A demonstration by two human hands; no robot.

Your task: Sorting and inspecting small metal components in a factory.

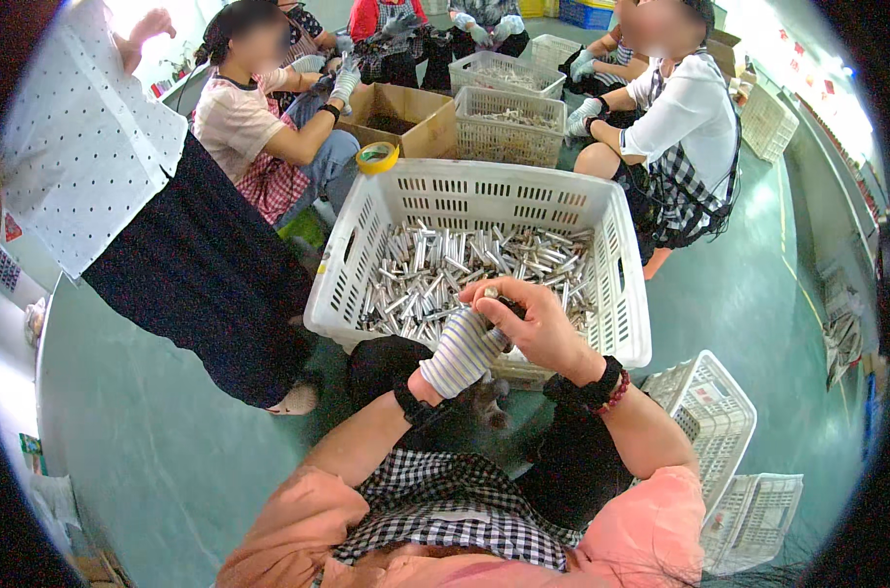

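Note:
My left hand (462,348) wears a striped work glove and is closed around a small metal tube (499,338) at the near edge of a big white slotted basket (625,284). My right hand (535,321) is bare, with a dark watch and a bead bracelet at the wrist. Its fingers pinch the top of the same tube, right against my left hand. The basket holds several silvery metal tubes (445,269) in a loose heap just beyond both hands.
A person in a dotted white top and dark skirt (170,245) stands close at the left. Several seated people work around more white baskets (508,122) and a cardboard box (406,118) behind. A yellow tape roll (377,157) rests on the basket corner. Empty white baskets (719,421) lie at my right.

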